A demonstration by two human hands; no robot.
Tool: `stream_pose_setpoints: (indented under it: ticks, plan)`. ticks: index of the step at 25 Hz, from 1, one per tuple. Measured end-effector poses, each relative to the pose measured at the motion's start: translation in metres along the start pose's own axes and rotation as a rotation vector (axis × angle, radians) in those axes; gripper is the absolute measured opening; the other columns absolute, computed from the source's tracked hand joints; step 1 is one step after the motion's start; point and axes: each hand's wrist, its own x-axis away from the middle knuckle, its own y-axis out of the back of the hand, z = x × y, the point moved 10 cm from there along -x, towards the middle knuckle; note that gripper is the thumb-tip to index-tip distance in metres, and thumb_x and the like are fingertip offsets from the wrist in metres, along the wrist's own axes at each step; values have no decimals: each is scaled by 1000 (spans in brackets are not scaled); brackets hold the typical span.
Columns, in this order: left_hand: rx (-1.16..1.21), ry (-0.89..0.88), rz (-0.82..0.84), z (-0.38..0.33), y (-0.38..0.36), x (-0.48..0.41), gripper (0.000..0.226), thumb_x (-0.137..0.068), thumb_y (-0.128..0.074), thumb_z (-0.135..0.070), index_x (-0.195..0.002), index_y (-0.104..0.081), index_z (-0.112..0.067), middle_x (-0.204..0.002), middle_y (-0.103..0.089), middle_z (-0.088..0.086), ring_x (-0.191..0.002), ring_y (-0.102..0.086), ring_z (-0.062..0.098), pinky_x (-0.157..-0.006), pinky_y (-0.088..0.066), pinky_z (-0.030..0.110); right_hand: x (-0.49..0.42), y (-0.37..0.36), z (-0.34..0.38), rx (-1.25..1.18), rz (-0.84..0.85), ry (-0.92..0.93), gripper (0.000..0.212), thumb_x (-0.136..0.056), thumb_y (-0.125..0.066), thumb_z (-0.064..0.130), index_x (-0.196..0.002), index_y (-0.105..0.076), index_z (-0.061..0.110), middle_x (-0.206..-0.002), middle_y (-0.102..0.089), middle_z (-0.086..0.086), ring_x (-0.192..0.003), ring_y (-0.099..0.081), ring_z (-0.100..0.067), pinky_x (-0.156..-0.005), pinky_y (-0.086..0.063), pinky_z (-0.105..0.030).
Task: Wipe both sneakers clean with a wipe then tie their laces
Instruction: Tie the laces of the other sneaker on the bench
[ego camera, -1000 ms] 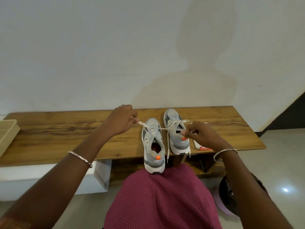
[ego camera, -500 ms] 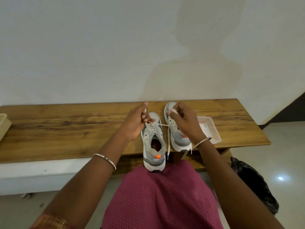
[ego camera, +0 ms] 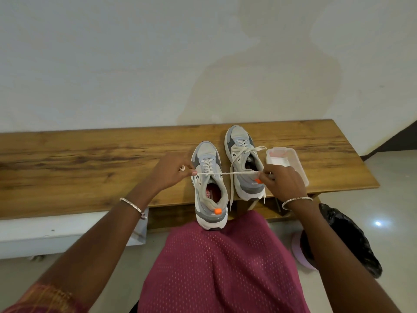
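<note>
The left hand [ego camera: 171, 171] and right hand [ego camera: 282, 181] pinch the lace [ego camera: 234, 172] of the near sneaker [ego camera: 208, 154] taut between them; the other sneaker [ego camera: 239, 137] (bow tied) stands beside it.

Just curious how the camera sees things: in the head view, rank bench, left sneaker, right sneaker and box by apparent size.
1. bench, largest.
2. left sneaker looks bigger than right sneaker, but it is nearer, so unranked.
3. box, smallest, partly hidden.

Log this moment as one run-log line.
step: tying | left hand: pinches lace end | right hand: pinches other end | lace: taut between hands, above nearer sneaker
</note>
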Motion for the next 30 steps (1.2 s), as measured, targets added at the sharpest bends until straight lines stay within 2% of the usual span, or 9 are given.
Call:
stream_pose_setpoints:
  ticks: [4,8,11,14,16,19,22,25,30]
  plan:
    - [-147,17,-59,15,-20,3,21,-96,-59,-34,-91,-71,-17,-80,-69,1,-75,-60,22,-64,-34,30,10,4,-5,-9,-136,-150,33,-86,-63,33,-56,-54,23,-49,-51,3,-51,-52,-20,-45,-32,-24]
    - [-213,50,-213,17,-23,17,22,-99,-53,-28,-93,-67,-13,-82,-67,6,-75,-61,30,-67,-39,34,23,5,-8,-16,-192,-297,36,-84,-65,35,-55,-57,17,-47,-45,3,-47,-42,-16,-46,-22,-21]
    - [-217,110,-274,17,-27,19,17,-96,-60,-23,-90,-70,-10,-87,-62,6,-81,-58,28,-68,-36,32,36,4,-5,-42,-239,-375,34,-86,-65,33,-59,-55,15,-50,-46,1,-48,-41,-16,-48,-23,-21]
    - [-44,170,-283,25,-28,25,15,-93,-65,-23,-86,-71,-11,-92,-59,0,-88,-52,17,-74,-38,31,42,5,10,-145,-279,-276,28,-84,-66,27,-61,-54,16,-54,-49,3,-49,-41,-10,-47,-24,-21]
    - [210,247,-275,32,-32,31,12,-93,-64,-24,-90,-69,-13,-90,-63,-6,-86,-56,11,-74,-43,27,42,3,24,-251,-266,-187,21,-80,-69,31,-75,-55,17,-62,-52,7,-53,-46,-9,-48,-33,-24]
    - [614,390,-222,32,-49,30,18,-95,-62,-30,-108,-64,-18,-96,-71,-4,-87,-66,10,-74,-50,23,38,-16,51,-345,-174,-142,41,-82,-70,42,-108,-46,21,-69,-54,11,-58,-53,-9,-51,-43,-25]
    - [499,360,-164,14,-57,17,19,-95,-63,-27,-112,-65,-18,-88,-66,-6,-79,-63,9,-72,-50,24,23,-52,81,-223,-12,-82,40,-89,-62,49,-120,-52,26,-89,-66,3,-80,-64,-16,-62,-51,-31]
    - [400,358,-165,10,-59,8,9,-90,-68,-20,-97,-68,-13,-82,-63,-3,-76,-59,14,-71,-47,27,10,-73,87,-158,41,-92,26,-91,-65,37,-111,-67,21,-111,-64,-2,-96,-63,-22,-71,-52,-35]
    - [337,422,-252,8,-57,9,4,-90,-66,-12,-87,-64,-14,-85,-64,-4,-78,-59,13,-70,-41,25,1,-72,81,-293,-5,-141,12,-89,-69,26,-87,-65,15,-92,-66,-3,-84,-63,-24,-69,-52,-36]
